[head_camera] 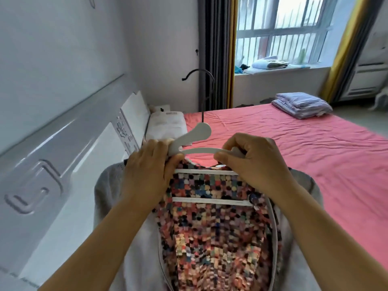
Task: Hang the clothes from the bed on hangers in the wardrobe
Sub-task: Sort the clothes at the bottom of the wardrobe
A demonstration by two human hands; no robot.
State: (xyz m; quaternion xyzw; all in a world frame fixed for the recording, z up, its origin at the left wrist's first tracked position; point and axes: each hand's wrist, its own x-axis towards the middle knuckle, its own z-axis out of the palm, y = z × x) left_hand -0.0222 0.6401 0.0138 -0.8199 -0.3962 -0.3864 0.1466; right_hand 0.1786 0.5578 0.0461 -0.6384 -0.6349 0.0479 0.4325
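A white plastic hanger [194, 136] with a dark metal hook lies over a grey jacket [109, 185] whose multicoloured checked lining [212, 227] faces up, at the near end of the pink bed [294, 148]. My left hand [147, 175] grips the jacket's left collar at the hanger's left arm. My right hand [254, 162] pinches the hanger's right arm and the fabric there. Two white crossbars of the hanger show across the lining.
A folded lilac blanket [302, 105] lies at the bed's far right. The white headboard [52, 175] runs along the left, with a white pillow [165, 124] beside it. Curtains and a barred window [283, 32] stand behind.
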